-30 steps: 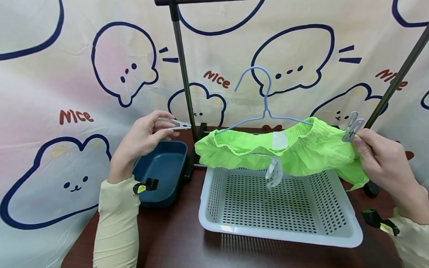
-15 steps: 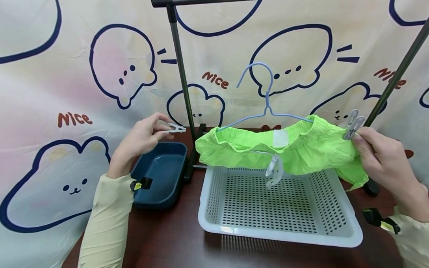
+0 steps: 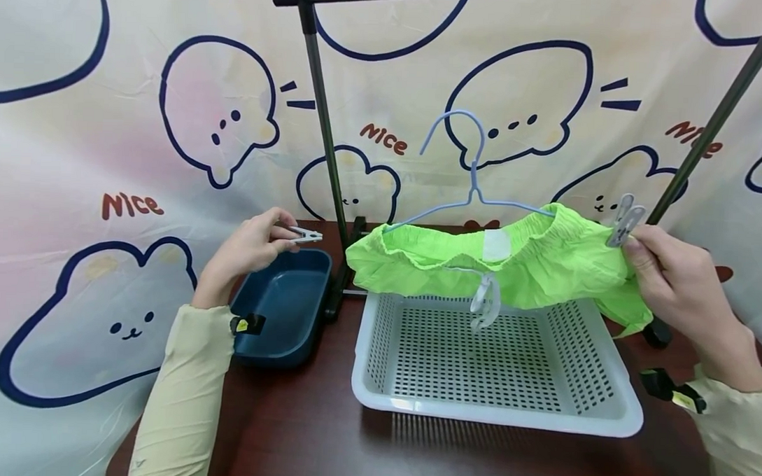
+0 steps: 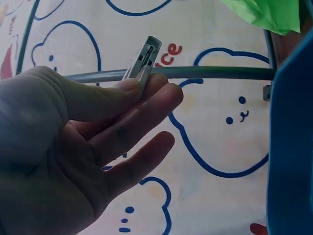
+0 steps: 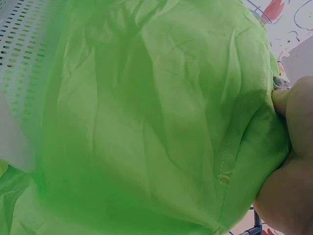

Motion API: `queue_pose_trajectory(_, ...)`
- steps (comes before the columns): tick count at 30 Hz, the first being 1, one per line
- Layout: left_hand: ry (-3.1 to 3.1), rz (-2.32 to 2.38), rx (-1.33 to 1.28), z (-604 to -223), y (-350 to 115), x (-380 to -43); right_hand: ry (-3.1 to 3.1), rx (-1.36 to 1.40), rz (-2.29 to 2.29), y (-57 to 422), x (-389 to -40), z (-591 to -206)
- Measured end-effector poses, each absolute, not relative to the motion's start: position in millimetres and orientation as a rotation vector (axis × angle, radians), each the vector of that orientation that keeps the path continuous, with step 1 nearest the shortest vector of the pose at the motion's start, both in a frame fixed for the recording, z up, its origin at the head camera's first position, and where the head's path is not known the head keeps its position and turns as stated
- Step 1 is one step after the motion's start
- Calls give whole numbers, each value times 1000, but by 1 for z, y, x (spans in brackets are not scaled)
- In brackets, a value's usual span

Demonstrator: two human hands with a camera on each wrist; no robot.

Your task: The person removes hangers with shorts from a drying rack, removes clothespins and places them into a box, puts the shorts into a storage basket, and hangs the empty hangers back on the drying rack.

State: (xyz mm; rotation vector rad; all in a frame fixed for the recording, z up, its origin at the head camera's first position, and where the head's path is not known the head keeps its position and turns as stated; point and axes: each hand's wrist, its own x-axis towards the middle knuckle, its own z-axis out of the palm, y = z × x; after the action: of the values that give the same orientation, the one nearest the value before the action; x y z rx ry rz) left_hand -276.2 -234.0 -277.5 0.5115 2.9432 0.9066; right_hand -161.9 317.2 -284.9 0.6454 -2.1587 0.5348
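Left hand point(image 3: 245, 247), pinching a grey peg point(image 3: 307, 235), shifted away from the green garment point(image 3: 430, 276).
Right hand point(image 3: 684, 294) still pinched the garment, a clipped peg point(image 3: 626, 227) just beside its fingertips.

Indoor laundry spot, domestic-looking; whether an actual home or a made-up set, can't tell. Backdrop: pale pastel cloth point(image 3: 392, 91) with cartoon animal outlines and the word "Nice" in red, wrinkled, hanging behind and along the left side. Dark reddish-brown table point(image 3: 305, 431), smooth, a bit shiny. Laundry cues: dark metal clothes rack point(image 3: 326, 131) at the back, perforated white plastic basket point(image 3: 497, 417), dark blue tub point(image 3: 284, 298) beside the rack, light blue hanger point(image 3: 474, 178), lime-green elastic-waist garment point(image 3: 556, 272), grey-white clothes pegs point(image 3: 627, 223).
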Motion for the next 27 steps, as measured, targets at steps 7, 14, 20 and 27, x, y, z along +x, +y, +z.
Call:
queue_pose_trajectory(7, 2905, 901, 483, -283, -233, -286, -2192, 589, 520, 318, -158, -286)
queue_pose_trajectory(14, 2879, 848, 440, -294, -236, -292, -2195, 584, 522, 318, -157, -288)
queue_pose_trajectory(20, 2854, 839, 405, -302, -241, -297, -2188, 602, 519, 318, -159, -288)
queue_pose_trajectory(27, 2812, 843, 369, -310, -245, -306, -2193, 591, 553, 315, -164, -287)
